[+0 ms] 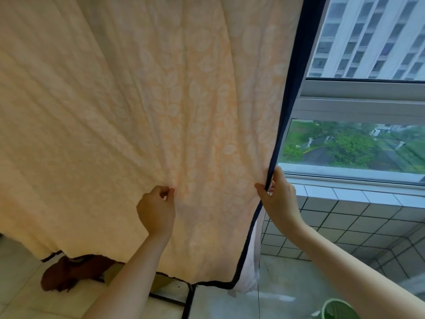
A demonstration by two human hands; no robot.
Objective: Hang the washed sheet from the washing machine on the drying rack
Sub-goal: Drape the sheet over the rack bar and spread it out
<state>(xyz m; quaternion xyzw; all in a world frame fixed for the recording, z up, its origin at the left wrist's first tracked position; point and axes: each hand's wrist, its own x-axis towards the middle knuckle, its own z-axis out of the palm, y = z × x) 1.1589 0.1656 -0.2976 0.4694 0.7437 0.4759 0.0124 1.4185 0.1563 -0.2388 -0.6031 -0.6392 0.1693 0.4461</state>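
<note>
Sheet: the peach sheet (pixel 142 107) with a pale leaf pattern hangs down and fills most of the view; a dark navy trim (pixel 292 88) runs down its right edge and along the bottom.
Left hand: the left hand (pixel 156 210) pinches a fold of the sheet's face, fingers curled.
Right hand: the right hand (pixel 279 196) grips the navy edge, thumb in front, fingers behind.
Behind the sheet: a white cloth (pixel 249 268) shows past the lower right corner.
Surroundings: a window (pixel 358 143) to the right, a tiled wall (pixel 345 226) below it, a green bin (pixel 338 310) at the bottom, a brown item (pixel 69 272) on the floor (pixel 20 284) at the left.
</note>
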